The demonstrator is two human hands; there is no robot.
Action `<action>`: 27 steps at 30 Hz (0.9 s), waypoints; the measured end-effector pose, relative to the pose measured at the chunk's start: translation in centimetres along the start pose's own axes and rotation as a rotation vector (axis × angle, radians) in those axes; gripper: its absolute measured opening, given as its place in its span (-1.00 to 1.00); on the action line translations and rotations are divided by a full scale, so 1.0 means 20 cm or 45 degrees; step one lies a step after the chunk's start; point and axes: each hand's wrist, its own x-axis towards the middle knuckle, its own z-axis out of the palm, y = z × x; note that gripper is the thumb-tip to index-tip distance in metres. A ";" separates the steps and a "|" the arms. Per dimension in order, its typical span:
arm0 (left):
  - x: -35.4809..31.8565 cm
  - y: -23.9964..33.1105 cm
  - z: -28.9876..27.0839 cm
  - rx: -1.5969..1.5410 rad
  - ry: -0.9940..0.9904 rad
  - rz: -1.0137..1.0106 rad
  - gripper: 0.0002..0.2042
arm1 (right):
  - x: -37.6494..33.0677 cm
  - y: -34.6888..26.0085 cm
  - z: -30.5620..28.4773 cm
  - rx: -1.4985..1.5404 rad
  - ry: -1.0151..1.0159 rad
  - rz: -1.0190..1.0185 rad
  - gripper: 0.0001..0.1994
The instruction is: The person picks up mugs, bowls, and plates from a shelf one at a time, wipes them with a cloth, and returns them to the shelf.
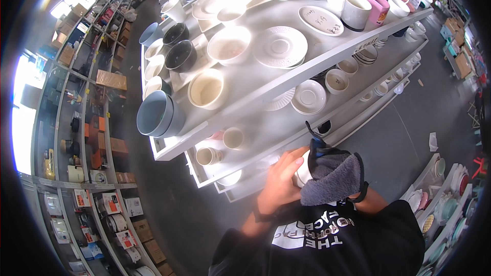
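Observation:
Close in front of my chest, my left hand [280,181] is wrapped around a white cup or small bowl [304,169], tilted so that its side faces left. A thick grey cloth [335,176] with a dark edge covers the cup's right side. My right hand is behind and under this cloth, holding it against the cup; its fingers are hidden, and only the wrist with a dark band [363,192] and the forearm show. A dark loop on the cloth sticks up at its top. How far the cloth reaches into the cup cannot be seen.
Ahead stands a white tiered shelf [225,122] crowded with dishes: stacked blue-grey bowls [156,114] at its near left corner, a cream bowl [206,88], white plates [280,46] and a pink mug [378,8]. Boxed goods line a rack [87,186] at left. More dishes stand on shelves [441,199] at lower right.

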 end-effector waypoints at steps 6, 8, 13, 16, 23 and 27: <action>0.06 0.15 -0.07 0.004 -0.291 -0.156 0.05 | 0.08 -0.20 -0.11 -0.408 -0.098 -0.082 -0.78; -0.04 0.07 0.02 -0.758 0.010 -0.173 0.15 | 0.12 -0.27 -0.12 -0.352 -0.227 0.203 -0.70; -0.06 0.07 0.00 -1.188 -0.187 -0.350 0.19 | 0.10 -0.28 -0.08 -0.150 -0.344 0.206 -0.73; -0.06 0.08 0.00 -1.324 -0.155 -0.410 0.18 | 0.15 -0.36 -0.10 -0.311 -0.309 0.232 -0.68; -0.05 0.04 0.06 -0.543 -0.035 -0.005 0.11 | 0.06 -0.12 -0.11 0.075 -0.220 0.105 -0.54; -0.02 0.01 0.06 -0.152 0.017 0.071 -0.01 | 0.06 -0.15 -0.06 -0.098 0.094 0.111 -0.64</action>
